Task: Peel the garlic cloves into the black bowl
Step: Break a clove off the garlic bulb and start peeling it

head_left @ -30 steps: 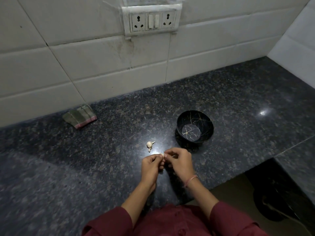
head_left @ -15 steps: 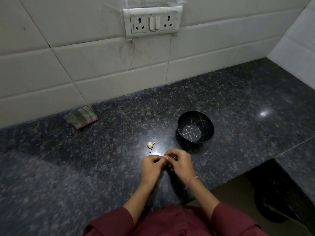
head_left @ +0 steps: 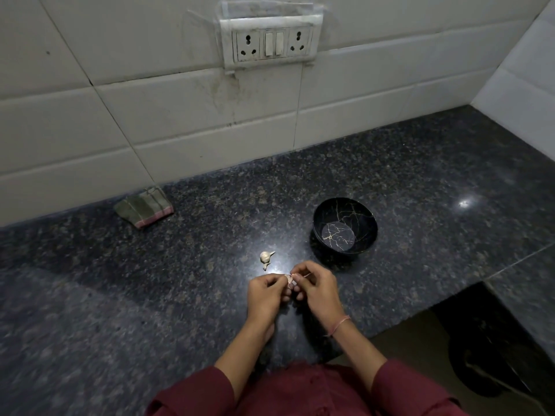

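A small pale garlic clove is pinched between my left hand and my right hand, just above the dark granite counter. Fingertips of both hands curl round it, and most of the clove is hidden. A little ahead and to the left, a small piece of garlic bulb with a loose clove beside it lies on the counter. The black bowl, with thin gold crack lines inside, stands to the right of the garlic and ahead of my right hand. Nothing shows inside it.
A folded green and pink cloth lies at the back left against the white tiled wall. A socket and switch panel is on the wall above. The counter's front edge drops away at the right, by a dark opening.
Both hands have stayed together on the clove, with small shifts of the fingertips. The bowl and the garlic on the counter have not moved.
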